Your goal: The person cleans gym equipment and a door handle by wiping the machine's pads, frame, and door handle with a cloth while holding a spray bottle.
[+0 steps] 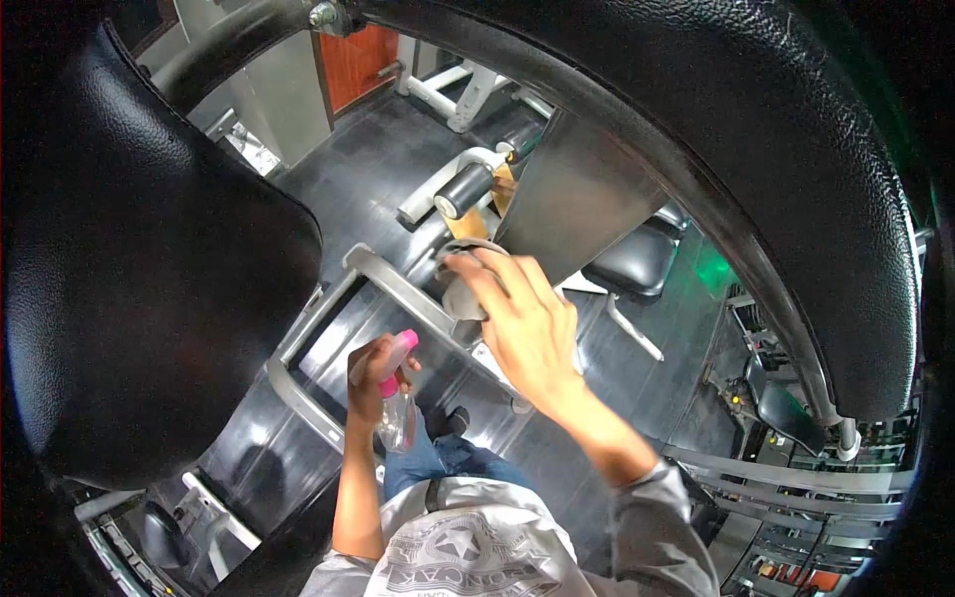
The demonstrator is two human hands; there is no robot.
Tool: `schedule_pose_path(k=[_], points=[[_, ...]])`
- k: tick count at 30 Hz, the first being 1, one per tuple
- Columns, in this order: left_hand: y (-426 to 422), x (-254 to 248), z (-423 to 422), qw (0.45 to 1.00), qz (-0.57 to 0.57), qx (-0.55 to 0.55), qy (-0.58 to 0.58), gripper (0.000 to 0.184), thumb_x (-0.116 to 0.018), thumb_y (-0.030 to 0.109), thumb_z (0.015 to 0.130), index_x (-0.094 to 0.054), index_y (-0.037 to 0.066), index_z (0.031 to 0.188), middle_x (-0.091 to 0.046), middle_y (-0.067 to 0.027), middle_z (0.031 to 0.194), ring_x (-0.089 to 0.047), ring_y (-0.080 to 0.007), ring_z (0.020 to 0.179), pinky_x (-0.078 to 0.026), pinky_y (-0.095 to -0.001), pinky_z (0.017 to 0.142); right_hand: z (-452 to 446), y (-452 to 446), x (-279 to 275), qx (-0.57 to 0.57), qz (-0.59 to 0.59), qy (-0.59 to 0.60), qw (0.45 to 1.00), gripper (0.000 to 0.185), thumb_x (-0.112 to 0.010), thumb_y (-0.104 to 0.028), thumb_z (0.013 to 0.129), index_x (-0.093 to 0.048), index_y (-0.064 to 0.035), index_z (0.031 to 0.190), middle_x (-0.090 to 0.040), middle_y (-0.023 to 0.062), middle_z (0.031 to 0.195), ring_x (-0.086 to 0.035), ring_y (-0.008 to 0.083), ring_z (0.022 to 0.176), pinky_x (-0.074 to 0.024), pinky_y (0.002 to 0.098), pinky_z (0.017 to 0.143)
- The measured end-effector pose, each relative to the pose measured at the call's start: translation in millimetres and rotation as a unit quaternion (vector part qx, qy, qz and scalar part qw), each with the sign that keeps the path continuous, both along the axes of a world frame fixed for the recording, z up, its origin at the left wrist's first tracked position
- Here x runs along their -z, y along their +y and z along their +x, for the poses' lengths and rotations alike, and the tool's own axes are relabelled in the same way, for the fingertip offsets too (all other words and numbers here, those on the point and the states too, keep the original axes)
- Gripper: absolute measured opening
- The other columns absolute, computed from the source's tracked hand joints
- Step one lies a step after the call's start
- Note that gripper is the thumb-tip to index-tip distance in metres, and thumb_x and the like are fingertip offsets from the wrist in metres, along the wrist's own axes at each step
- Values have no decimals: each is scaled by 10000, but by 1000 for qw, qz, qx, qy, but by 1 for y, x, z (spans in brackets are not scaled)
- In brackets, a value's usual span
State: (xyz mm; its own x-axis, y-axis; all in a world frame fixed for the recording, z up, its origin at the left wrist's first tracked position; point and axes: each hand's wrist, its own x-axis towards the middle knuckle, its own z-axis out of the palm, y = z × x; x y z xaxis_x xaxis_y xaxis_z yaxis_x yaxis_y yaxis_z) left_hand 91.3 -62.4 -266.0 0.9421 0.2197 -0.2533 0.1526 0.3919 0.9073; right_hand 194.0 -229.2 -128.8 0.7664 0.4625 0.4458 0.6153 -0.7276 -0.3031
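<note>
Dark flooring [343, 179] underlies gym machines [637, 264]. Left hand [371, 374] grips a spray bottle [396, 420], right hand [529, 323] a cloth [462, 298]; work appears underway, completed extent undeterminable.

My left hand [370, 376] grips a clear spray bottle [397, 426] with a pink nozzle [405, 340]; my right hand [532, 323] holds a grey cloth [462, 299]. A large black pad [159, 259] looms at left.

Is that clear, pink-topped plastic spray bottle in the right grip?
No, the left grip holds the bottle; the right grip has a crumpled grey cloth.
</note>
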Motion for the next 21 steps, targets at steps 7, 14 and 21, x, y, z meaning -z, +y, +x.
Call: schedule_pose_path(k=[7,14,21], points=[[-2,7,-1,999,-33,-1,-23,548,-493,522,931,-617,-10,879,-653,-122,752,-575,-133,505,-477,-250,504,32,23,-14,-31,-466,-159,870,304,-628,-206,773,-665,-44,1027,-606,38,1042,-519,183,1064,-373,334,847],[1,20,-17,999,-27,-40,-23,583,-487,533,942,-628,-33,931,-654,-132,759,-576,-142,506,-478,-267,507,81,10,182,-244,-512,-121,815,187,-569,-259,818,-713,-164,891,-661,-12,879,-538,160,984,-377,312,824],[9,24,-21,998,-17,-59,-7,584,-494,519,940,-634,-46,985,-653,-141,766,-578,-150,520,-473,-268,510,53,7,75,-188,-499,-118,838,176,-607,-232,769,-704,-185,909,-614,-1,945,-513,163,1009,-372,303,851]])
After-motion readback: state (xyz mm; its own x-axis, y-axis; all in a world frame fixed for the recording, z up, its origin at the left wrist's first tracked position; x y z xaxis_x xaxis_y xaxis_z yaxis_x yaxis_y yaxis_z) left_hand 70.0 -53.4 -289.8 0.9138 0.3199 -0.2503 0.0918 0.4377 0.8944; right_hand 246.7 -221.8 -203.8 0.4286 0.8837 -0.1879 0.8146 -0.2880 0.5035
